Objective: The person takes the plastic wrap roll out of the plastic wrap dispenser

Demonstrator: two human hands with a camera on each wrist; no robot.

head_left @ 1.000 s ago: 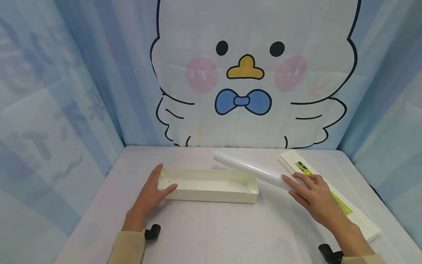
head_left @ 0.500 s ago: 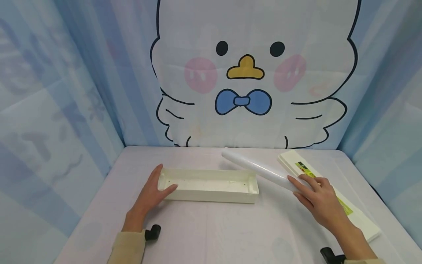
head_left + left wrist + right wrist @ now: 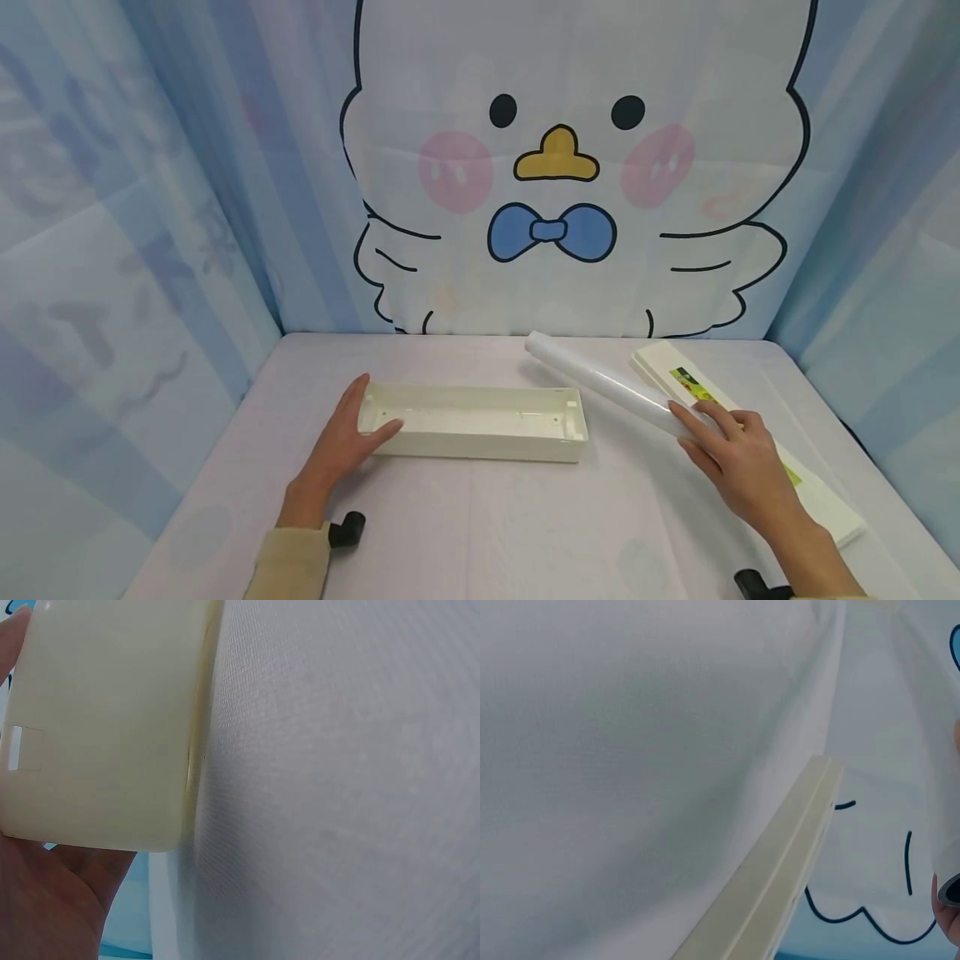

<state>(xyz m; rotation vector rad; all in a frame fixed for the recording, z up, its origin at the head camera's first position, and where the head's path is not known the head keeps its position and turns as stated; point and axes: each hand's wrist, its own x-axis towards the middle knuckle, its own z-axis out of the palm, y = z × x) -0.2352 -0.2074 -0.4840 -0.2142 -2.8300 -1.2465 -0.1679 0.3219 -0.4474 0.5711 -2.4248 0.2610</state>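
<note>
A long cream plastic box (image 3: 480, 446), its top uncovered, sits on the table at centre left. My left hand (image 3: 341, 442) grips its left end, thumb over the front rim and fingers at the back; the left wrist view shows that end wall (image 3: 105, 735) with a small slot. Right of the box, my right hand (image 3: 742, 467) holds the near end of a shiny white roll of plastic film (image 3: 600, 375). The roll slants up and away to the left, its far end raised over the table. Its hollow core end (image 3: 946, 879) shows at the right wrist view's edge.
A long cream lid (image 3: 832, 512) with a green and yellow label lies slanted at the right, partly behind my right hand. A white cloth covers the table (image 3: 480, 533). Blue and white curtains (image 3: 187, 208) stand at the back and sides.
My right hand has moved right and slightly toward me with the film roll, so its far end has drawn away from over the box. The left hand and box stay still.
</note>
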